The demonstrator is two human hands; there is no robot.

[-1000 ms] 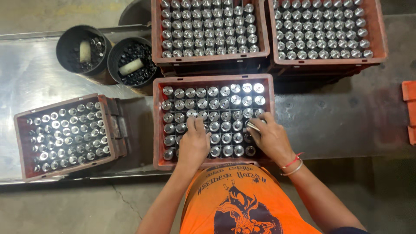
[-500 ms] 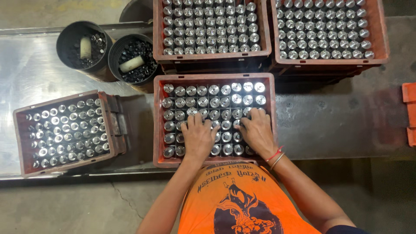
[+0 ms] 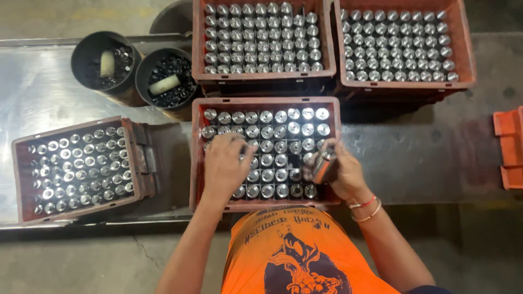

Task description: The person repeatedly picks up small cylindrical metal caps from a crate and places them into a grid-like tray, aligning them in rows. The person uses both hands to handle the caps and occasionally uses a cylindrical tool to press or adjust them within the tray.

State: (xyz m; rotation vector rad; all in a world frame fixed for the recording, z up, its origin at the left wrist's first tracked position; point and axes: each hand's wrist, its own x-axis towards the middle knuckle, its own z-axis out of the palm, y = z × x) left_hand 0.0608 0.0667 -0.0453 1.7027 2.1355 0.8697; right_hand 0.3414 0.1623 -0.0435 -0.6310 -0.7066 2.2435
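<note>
2 hands over the near red crate: right hand clutches 1 metal cylinder, left hand rests spread on the packed cylinders.

A factory floor or metalworking workshop is shown. Red plastic crates packed with rows of identical shiny metal cylinders are set on a worn sheet-metal desk, with two more full crates stacked at the far side. Two black buckets of small dark parts are seen at the far left, and a stained concrete floor lies near.
</note>
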